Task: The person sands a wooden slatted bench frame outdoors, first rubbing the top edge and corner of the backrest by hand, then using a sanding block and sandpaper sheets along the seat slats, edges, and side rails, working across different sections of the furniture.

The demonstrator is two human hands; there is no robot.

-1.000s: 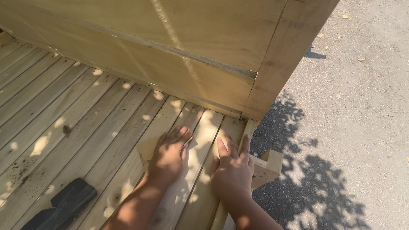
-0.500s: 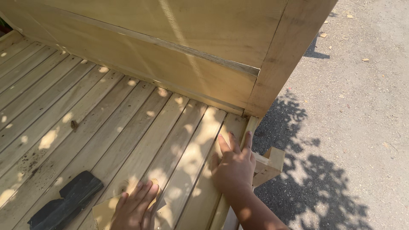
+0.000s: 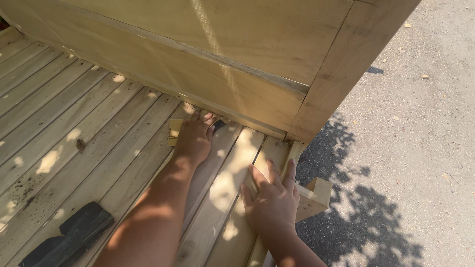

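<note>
Left hand (image 3: 194,138): pressed flat on a sheet of sandpaper (image 3: 174,131), on the deck boards (image 3: 74,133) near the wall panel (image 3: 208,74). Right hand (image 3: 273,202): empty, fingers spread wide, braced at the deck edge. Risk: knuckles could scrape the panel, or splinters; half a second ago, the left hand was lower, near the black block (image 3: 69,237).

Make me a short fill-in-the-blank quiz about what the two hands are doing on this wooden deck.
1. The left hand presses a small tan sheet against the ____ boards.
2. The right hand lies flat with its fingers ____.
3. The dark flat object lies nearest the ____ arm.
4. The ground beside the deck is ____.

Missing words: wooden; spread; left; paved
</note>
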